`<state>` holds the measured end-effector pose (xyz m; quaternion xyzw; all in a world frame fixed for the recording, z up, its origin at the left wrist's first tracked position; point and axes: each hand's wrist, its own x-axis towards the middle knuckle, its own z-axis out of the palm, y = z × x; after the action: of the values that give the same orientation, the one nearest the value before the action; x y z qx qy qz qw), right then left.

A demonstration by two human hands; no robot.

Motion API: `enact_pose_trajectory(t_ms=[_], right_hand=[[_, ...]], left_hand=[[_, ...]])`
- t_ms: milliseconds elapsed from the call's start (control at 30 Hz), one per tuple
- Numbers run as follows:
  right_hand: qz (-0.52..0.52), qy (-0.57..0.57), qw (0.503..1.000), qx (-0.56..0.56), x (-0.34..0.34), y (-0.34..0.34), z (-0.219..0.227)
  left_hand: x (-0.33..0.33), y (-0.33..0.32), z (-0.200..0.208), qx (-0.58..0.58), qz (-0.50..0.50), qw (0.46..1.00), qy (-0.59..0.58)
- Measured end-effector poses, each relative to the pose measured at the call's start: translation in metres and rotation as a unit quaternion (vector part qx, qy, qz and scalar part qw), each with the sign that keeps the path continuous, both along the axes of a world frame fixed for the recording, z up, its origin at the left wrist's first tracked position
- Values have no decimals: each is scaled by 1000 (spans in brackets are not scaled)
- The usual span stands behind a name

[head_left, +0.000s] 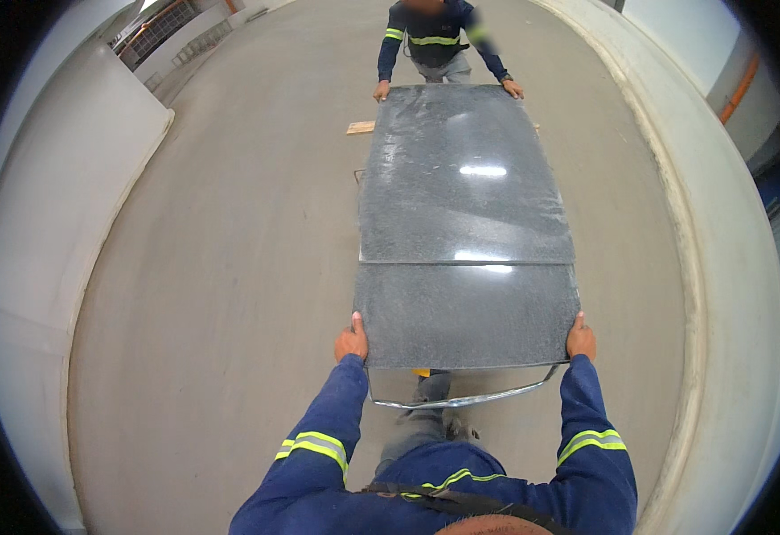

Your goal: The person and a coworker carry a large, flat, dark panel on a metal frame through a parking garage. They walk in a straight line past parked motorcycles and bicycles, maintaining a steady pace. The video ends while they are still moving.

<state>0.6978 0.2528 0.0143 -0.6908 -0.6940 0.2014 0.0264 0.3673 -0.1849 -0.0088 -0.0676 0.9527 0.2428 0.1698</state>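
Two dark grey polished stone slabs lie end to end in front of me. My left hand is closed round the left edge of the nearer slab, its thumb on top. On the opposite edge, my right hand grips the same slab in the same way. The longer farther slab meets it along a straight seam; I cannot tell whether one overlaps the other. A bent metal tube shows under the near end. Whatever else supports the slabs is mostly hidden.
A co-worker in a dark reflective jacket faces me, both hands on the farther slab's far corners. A wooden board pokes out beneath that slab's left side. White walls and a pale kerb border the concrete floor.
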Motion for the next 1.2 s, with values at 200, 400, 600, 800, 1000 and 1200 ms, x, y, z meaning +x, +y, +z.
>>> enact_pose_trajectory(t_ms=[200, 400, 600, 800, 1000, 1200], right_hand=[[28, -19, 999, -33, -2, 13, -2], [64, 59, 996, 25, -10, -7, -10], [57, -2, 998, 21, -3, -25, 41], [83, 1, 996, -39, 2, -13, 15], [81, -14, 996, -28, 8, -8, -10], [68, -26, 997, -18, 16, -9, -12]], left_hand=[[-3, 1, 11, 3, 4, 1000, -6], [-9, -21, 0, -24, 11, 998, 60], [-16, -20, 22, -2, 13, 999, -45], [1, -23, 14, -21, 39, 999, 2], [0, -19, 21, -22, 19, 999, -38], [11, -23, 14, -36, 7, 998, -53]])
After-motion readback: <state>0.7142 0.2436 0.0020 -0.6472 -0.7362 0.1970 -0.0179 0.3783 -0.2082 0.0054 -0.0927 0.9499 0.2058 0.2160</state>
